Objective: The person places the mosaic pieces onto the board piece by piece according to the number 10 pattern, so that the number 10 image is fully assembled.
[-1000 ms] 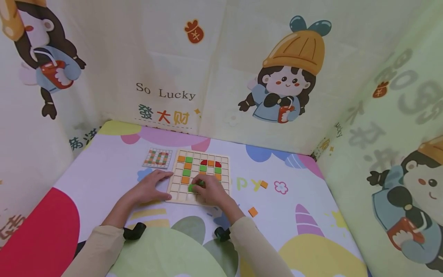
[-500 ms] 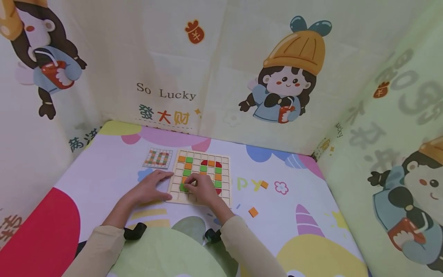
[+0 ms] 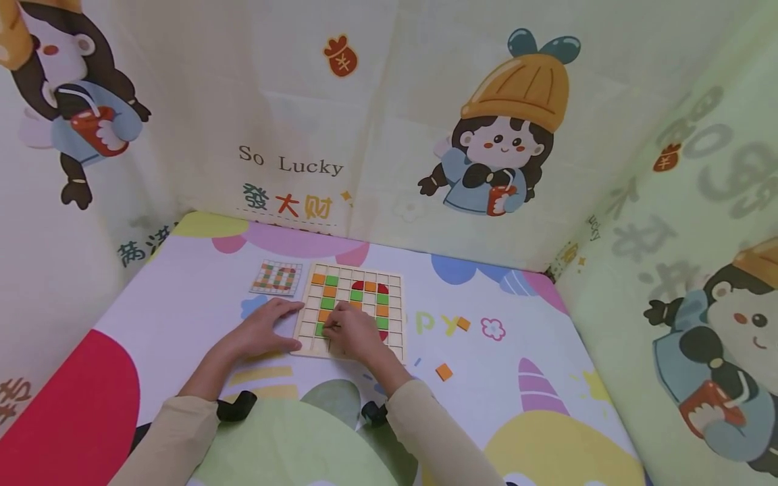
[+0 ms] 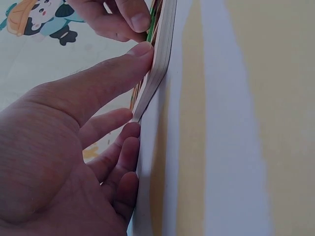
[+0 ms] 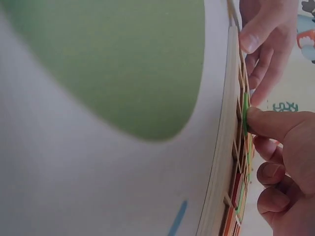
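Note:
A wooden grid board (image 3: 394, 343) lies on the table, with orange, green and red tiles set in some of its squares. My right hand (image 3: 360, 332) is over its lower left part, thumb and fingertips on a green tile (image 3: 319, 329). The right wrist view has the thumb against that green tile (image 5: 245, 114), the other fingers curled beside it. At the board's left edge, my left hand (image 3: 264, 329) rests with thumb and fingers spread, touching the rim. Its thumb (image 4: 113, 76) lies extended along the board's side (image 4: 160, 64). My right hand hides some middle squares.
A small pattern card (image 3: 276, 277) lies left of the board's top corner. Two loose orange tiles, one nearer (image 3: 444, 372) and one farther (image 3: 463, 324), are on the printed tablecloth (image 3: 480, 391) to the right. Printed curtains (image 3: 389, 135) stand around the table.
My right hand has moved left across the board with the green tile, down to a square in the left column of tiles. My left hand has stayed at the board's edge.

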`<state>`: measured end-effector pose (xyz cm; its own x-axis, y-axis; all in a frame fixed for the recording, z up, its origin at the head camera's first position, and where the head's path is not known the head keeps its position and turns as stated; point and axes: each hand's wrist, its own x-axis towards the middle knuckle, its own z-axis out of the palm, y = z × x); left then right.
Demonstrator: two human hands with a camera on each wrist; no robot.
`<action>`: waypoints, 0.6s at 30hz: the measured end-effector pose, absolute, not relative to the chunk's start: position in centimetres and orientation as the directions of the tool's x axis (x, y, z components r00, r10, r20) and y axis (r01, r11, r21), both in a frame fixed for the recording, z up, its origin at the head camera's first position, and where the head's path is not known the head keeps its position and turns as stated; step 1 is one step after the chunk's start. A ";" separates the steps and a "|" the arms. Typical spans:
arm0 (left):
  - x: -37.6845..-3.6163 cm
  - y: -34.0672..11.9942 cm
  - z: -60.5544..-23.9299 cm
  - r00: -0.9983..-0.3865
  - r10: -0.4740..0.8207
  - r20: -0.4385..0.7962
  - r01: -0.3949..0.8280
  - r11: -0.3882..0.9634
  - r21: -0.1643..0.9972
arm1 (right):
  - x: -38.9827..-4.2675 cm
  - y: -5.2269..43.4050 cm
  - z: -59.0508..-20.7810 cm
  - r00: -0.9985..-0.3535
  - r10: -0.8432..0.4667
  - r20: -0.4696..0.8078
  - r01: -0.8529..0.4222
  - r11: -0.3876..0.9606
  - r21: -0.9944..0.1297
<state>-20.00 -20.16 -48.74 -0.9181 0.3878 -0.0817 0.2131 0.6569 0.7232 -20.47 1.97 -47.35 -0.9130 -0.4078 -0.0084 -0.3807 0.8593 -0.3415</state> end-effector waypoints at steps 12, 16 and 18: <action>-20.1 -20.1 -48.8 -0.919 0.384 -0.090 0.207 0.664 0.719 | -20.0 5.2 -47.9 -0.916 -0.400 0.035 -0.369 0.805 -0.465; -20.0 -20.1 -48.8 -0.919 0.385 -0.084 0.210 0.659 0.722 | -20.0 6.7 -48.0 -0.929 -0.368 0.049 -0.342 0.799 -0.495; -20.0 -20.1 -48.7 -0.920 0.383 -0.086 0.207 0.660 0.722 | -19.9 7.4 -48.0 -0.938 -0.344 0.038 -0.315 0.803 -0.506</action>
